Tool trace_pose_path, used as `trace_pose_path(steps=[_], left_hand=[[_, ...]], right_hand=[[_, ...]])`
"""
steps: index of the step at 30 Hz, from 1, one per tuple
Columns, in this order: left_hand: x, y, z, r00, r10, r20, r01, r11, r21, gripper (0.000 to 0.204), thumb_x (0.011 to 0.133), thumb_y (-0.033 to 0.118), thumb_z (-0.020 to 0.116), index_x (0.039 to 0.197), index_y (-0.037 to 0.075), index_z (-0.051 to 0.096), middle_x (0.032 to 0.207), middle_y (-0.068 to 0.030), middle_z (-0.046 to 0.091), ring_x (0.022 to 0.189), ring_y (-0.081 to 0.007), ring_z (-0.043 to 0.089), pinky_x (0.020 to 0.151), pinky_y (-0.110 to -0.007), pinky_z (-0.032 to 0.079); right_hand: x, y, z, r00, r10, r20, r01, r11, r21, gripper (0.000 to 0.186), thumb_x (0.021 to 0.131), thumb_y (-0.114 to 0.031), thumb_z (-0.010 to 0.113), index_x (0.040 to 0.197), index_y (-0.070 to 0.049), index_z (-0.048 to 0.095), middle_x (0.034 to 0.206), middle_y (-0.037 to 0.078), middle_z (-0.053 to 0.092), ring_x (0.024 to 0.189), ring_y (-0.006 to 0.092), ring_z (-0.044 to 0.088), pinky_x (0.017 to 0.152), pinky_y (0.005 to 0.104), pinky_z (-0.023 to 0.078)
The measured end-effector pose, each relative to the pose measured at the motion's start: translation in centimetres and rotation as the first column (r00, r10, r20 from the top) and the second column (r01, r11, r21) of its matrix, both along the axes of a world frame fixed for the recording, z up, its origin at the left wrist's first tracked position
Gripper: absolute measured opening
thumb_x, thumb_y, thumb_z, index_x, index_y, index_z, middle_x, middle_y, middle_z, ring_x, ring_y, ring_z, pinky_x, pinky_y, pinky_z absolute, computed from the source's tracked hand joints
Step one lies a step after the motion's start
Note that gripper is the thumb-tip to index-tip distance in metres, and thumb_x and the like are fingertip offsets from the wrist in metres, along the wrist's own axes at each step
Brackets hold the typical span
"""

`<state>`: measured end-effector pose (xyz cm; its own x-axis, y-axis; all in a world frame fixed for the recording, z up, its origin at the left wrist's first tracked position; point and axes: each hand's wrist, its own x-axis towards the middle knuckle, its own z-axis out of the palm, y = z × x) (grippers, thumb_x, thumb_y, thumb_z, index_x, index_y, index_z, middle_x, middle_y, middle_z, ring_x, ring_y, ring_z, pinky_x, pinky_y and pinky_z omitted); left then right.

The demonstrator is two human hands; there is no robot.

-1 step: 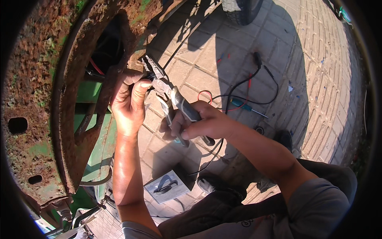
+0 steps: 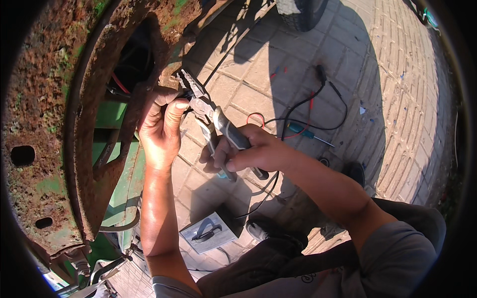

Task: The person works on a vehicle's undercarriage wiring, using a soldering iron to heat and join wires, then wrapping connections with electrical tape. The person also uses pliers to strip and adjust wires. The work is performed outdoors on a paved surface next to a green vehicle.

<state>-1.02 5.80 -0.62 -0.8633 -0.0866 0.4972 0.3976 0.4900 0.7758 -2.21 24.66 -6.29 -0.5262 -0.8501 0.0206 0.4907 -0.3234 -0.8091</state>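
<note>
Sunlit paving (image 2: 248, 102) spreads below. Right hand (image 2: 251, 153) slants in, wrapped round the pliers (image 2: 202, 106)! Left hand (image 2: 160, 126), forearm upright, pinches something dark (image 2: 186, 94).

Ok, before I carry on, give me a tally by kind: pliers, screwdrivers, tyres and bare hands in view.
Pliers: 1
Screwdriver: 1
Tyre: 1
Bare hands, left hand and right hand: 2
Total: 5

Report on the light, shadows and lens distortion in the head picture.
Head view: hard sun lights parts of the paving, sharp-edged shadows darken others; head view: the opening in the rusty panel is mostly black; head view: paving joints bow toward the right rim, and black fills the corners; head view: the pliers look fairly sharp.
</note>
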Motion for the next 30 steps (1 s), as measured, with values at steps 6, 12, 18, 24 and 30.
trace_pose_path(steps=[6,12,18,24,30], left_hand=[[1.5,3.7,2.0,0.905,0.375,-0.198,-0.345,0.380,-0.858,0.020,0.078,0.015,0.068,0.094,0.004,0.062,0.114,-0.0097,0.057,0.099,-0.0309,0.055,0.084,-0.040,0.042],[0.7,4.1,3.8,0.977,0.200,0.070,-0.078,0.648,-0.758,0.035,0.073,0.013,0.070,0.098,-0.005,0.053,0.105,-0.0244,0.053,0.096,-0.0415,0.051,0.087,-0.043,0.041],[-0.7,2.9,4.2,0.973,0.197,0.117,-0.063,0.723,-0.688,0.042,0.089,0.037,0.058,0.082,-0.004,0.054,0.077,-0.0244,0.056,0.079,-0.0414,0.056,0.068,-0.047,0.045],[-1.4,4.1,3.1,0.894,0.440,0.087,-0.231,0.619,-0.750,0.045,0.094,0.039,0.052,0.076,-0.002,0.050,0.068,-0.0237,0.055,0.064,-0.0435,0.055,0.058,-0.047,0.044],[-1.0,1.0,1.6,0.957,0.255,-0.138,-0.281,0.706,-0.650,0.034,0.098,0.027,0.045,0.082,-0.001,0.055,0.067,-0.0148,0.052,0.062,-0.0302,0.049,0.059,-0.038,0.042]], right_hand=[[-1.1,-0.1,-2.3,0.415,-0.209,-0.885,0.711,0.682,0.172,0.023,0.070,-0.006,0.063,0.091,0.005,0.060,0.098,0.019,0.056,0.087,0.0365,0.058,0.078,0.0382,0.050],[-1.4,0.2,-1.5,0.337,-0.280,-0.899,0.769,0.633,0.091,0.014,0.070,-0.008,0.061,0.081,0.001,0.059,0.089,0.016,0.052,0.083,0.0324,0.056,0.073,0.0387,0.049],[-2.0,0.4,-0.4,0.364,-0.208,-0.908,0.749,0.645,0.152,0.014,0.068,-0.007,0.061,0.079,0.001,0.058,0.090,0.016,0.052,0.084,0.0330,0.056,0.073,0.0399,0.049],[-1.9,0.0,0.6,0.469,-0.140,-0.872,0.707,0.651,0.276,0.024,0.070,-0.006,0.058,0.092,0.003,0.060,0.096,0.019,0.058,0.088,0.0352,0.059,0.078,0.0405,0.048],[-2.9,0.9,2.6,0.888,0.096,-0.450,0.176,0.833,0.525,0.024,0.074,-0.012,0.060,0.094,0.000,0.065,0.082,0.014,0.063,0.075,0.0239,0.063,0.072,0.0343,0.049]])
